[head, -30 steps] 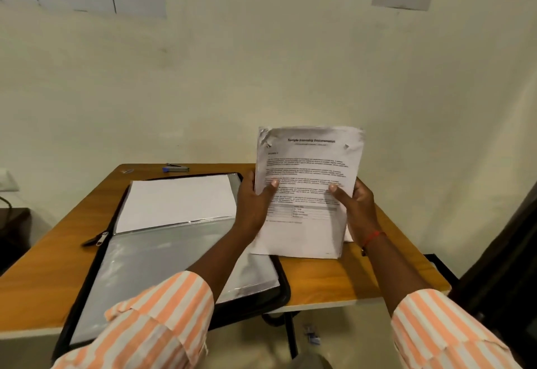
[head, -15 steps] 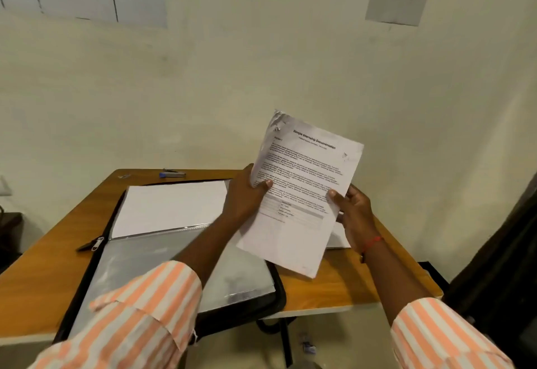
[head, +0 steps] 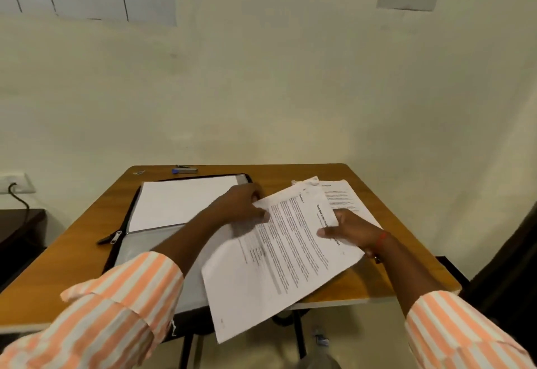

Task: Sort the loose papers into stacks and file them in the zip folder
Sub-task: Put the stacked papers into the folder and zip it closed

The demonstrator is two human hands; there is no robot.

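Note:
I hold a stapled printed document [head: 279, 258] turned sideways and low over the table's right front part. My left hand [head: 244, 203] grips its far left edge, and my right hand [head: 351, 230] pinches its right edge near the title. A black zip folder [head: 122, 223] lies open on the left of the table, with blank white sheets [head: 180, 200] in its far half and a clear plastic sleeve [head: 145, 240] in its near half. More loose printed papers [head: 343, 197] lie on the table behind my right hand.
The wooden table [head: 72, 246] stands against a pale wall. A blue stapler [head: 184, 169] and a small clip [head: 139, 172] lie at its far edge. A dark cabinet [head: 17, 232] with a wall socket above stands to the left. A dark object [head: 505, 267] is at right.
The document was upright in front of me. I have rotated it clockwise and lowered it towards the table, both hands still on it. My view has tipped downwards.

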